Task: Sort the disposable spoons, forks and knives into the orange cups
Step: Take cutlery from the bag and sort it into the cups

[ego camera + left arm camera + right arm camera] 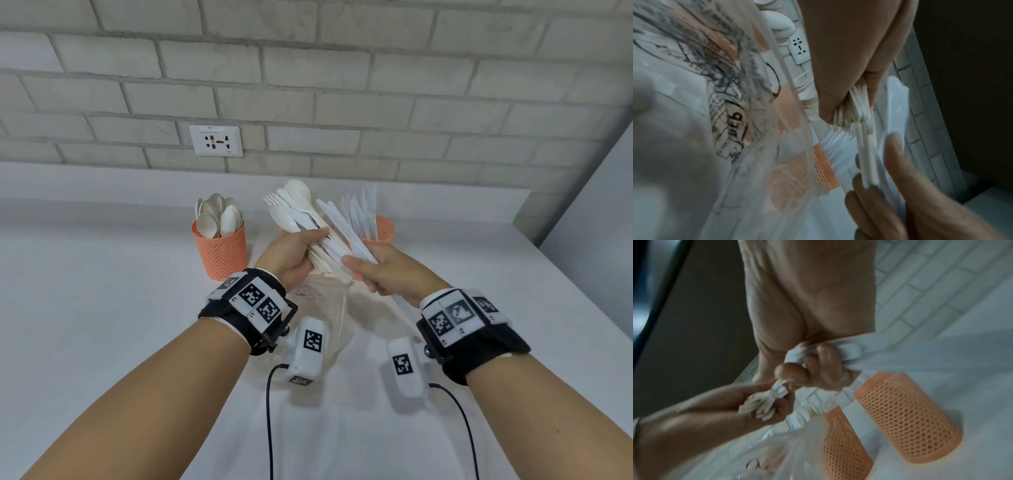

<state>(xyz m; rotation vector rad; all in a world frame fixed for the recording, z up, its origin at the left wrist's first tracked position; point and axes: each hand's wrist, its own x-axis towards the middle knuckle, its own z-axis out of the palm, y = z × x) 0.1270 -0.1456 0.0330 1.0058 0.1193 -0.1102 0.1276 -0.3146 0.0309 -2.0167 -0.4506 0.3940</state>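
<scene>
My left hand grips a mixed bundle of white forks, spoons and knives by the handles, fanned up toward the wall. Beside it, my right hand grips a few white knives that cross the bundle. The left orange mesh cup holds several spoons. The right orange cup holds several knives. A third orange cup is almost hidden behind my left hand. In the right wrist view my fingers curl round the knives above two orange cups.
A clear printed plastic bag lies on the white counter below my hands and fills the left of the left wrist view. A wall socket sits on the brick wall behind. A grey panel bounds the right side.
</scene>
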